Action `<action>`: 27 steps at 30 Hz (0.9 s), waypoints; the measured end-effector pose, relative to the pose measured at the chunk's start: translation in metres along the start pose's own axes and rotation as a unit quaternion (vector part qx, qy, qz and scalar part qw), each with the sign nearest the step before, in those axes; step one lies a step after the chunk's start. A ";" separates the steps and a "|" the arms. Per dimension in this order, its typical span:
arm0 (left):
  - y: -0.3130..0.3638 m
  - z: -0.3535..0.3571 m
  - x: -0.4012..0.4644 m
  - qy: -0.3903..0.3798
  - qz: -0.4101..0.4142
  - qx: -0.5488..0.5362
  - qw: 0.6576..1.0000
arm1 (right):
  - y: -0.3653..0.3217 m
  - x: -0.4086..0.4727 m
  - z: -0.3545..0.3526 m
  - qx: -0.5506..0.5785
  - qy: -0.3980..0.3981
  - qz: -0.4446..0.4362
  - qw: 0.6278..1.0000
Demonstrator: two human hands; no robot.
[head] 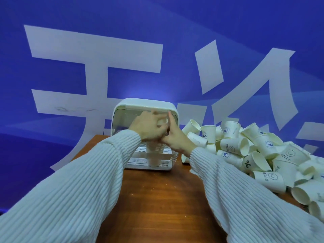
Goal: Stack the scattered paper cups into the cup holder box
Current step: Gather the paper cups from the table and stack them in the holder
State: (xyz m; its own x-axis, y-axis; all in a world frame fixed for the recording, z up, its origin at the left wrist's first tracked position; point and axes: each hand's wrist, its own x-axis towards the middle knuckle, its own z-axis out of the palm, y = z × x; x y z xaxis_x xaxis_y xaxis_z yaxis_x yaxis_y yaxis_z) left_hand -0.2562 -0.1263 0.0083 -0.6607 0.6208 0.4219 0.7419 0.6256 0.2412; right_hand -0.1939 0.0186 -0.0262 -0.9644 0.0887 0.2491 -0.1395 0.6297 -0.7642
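At the far end of the wooden desk, I am viewing the white cup holder box standing upright against the blue wall with large white characters. Its clear front cover is showing a slatted white rack at the bottom.

Both hands are meeting directly in front of the box, and both arms are wearing ribbed white sleeves.

1. Left hand: it is turned with its back toward the camera, and its fingers are curling around a pale object that appears to be a paper cup. Most of that cup is hidden.
2. Right hand: it is touching the left hand, with one finger pointing straight up along the box front. I cannot tell whether it is gripping anything.

A white stack is standing below the hands inside the box; its detail is blurred.

To the right of the box, a large pile of scattered paper cups is lying on the desk, some printed with "HELLO", most tipped on their sides.
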 end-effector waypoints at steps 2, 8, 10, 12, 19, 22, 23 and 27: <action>0.000 0.012 -0.003 -0.054 -0.006 0.023 0.998 | 0.006 -0.001 -0.001 -0.002 -0.001 -0.001 1.000; 0.004 0.032 -0.012 0.091 -0.097 -0.207 0.969 | 0.024 -0.023 -0.002 -0.016 -0.021 0.030 0.999; 0.010 0.047 -0.025 0.154 -0.145 -0.231 0.950 | 0.027 -0.026 -0.003 -0.038 -0.005 0.031 0.999; 0.012 0.059 -0.029 0.131 -0.160 -0.229 0.951 | 0.029 -0.026 -0.004 -0.049 0.010 0.037 0.998; 0.019 0.064 0.016 0.118 -0.236 -0.224 0.938 | 0.036 -0.036 -0.022 -0.046 0.079 0.031 0.995; 0.018 0.069 0.031 0.111 -0.231 -0.221 0.941 | 0.045 -0.041 -0.035 -0.055 0.082 0.039 0.994; 0.019 0.071 0.035 0.110 -0.231 -0.222 0.941 | 0.048 -0.043 -0.038 -0.058 0.085 0.045 0.994; 0.024 0.076 0.047 0.103 -0.239 -0.241 0.935 | 0.056 -0.048 -0.050 -0.071 0.095 0.059 0.991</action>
State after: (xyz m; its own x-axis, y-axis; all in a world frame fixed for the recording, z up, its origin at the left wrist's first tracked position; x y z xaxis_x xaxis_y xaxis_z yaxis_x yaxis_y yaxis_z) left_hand -0.2780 -0.0466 -0.0325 -0.9311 0.1894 0.3118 0.3648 0.4932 0.7897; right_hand -0.1445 0.0887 -0.0514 -0.9101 0.3041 0.2814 0.0178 0.7072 -0.7068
